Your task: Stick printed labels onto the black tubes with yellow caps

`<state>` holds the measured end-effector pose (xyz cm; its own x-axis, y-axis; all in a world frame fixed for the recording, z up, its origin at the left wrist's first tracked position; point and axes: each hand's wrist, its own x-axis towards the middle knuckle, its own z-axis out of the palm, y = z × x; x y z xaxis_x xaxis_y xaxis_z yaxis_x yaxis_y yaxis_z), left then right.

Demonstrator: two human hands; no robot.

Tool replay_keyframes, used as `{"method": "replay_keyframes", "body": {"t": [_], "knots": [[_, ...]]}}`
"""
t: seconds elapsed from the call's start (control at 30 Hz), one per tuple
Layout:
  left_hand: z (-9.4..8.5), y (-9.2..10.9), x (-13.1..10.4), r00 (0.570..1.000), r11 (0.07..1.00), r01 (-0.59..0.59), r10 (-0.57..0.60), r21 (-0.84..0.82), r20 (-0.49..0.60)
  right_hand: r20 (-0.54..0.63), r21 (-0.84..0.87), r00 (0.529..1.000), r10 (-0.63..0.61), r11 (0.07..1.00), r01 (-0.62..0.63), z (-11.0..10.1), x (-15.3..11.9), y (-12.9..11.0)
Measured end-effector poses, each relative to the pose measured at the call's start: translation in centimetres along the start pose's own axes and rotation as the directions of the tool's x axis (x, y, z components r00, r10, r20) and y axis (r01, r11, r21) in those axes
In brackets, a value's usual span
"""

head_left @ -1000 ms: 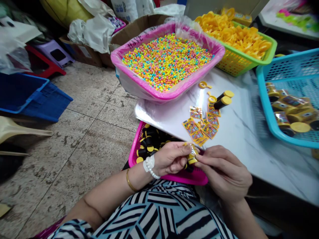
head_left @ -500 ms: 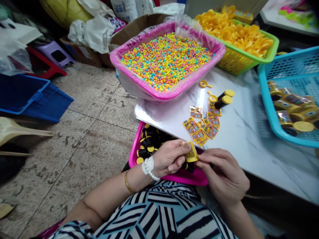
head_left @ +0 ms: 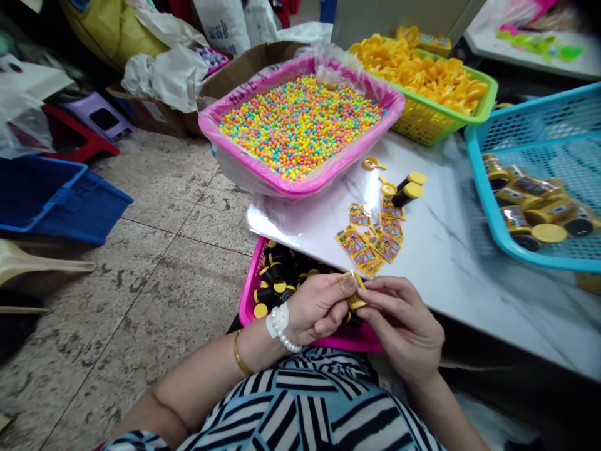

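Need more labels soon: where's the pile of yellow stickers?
The yellow stickers lie on the white table, centre of the head view, just beyond both hands, below two black tubes.

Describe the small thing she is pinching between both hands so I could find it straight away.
Start at the big pink tray of pastel beads on the white marble table, then drop to the table's near edge. There the left hand and right hand pinch a small yellow printed sticker on a little tube. Unlike the loose yellow stickers lying flat on the table, it is held up.
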<state>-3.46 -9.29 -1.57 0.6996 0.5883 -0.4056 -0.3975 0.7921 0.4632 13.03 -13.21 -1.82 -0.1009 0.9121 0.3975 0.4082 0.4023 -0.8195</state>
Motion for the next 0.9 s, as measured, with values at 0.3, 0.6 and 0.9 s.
{"method": "replay_keyframes", "body": {"t": [0.3,0.6,0.9], "knots": [[-0.2,0.1,-0.2,0.998,0.989,-0.013,0.022,0.150,-0.053,-0.328,-0.302,0.938,-0.115,0.953,0.011,-7.4,4.7,0.5],[-0.2,1.3,-1.5,0.940,0.819,-0.145,0.289,0.555,-0.181,-0.179,-0.803,0.937,-0.299,0.595,0.037,-11.5,12.0,2.7],[-0.2,1.4,-2.3,0.759,0.296,-0.240,0.651,0.924,-0.012,-0.241,-0.841,0.969,0.050,0.489,-0.234,-6.5,15.4,6.7]]}}
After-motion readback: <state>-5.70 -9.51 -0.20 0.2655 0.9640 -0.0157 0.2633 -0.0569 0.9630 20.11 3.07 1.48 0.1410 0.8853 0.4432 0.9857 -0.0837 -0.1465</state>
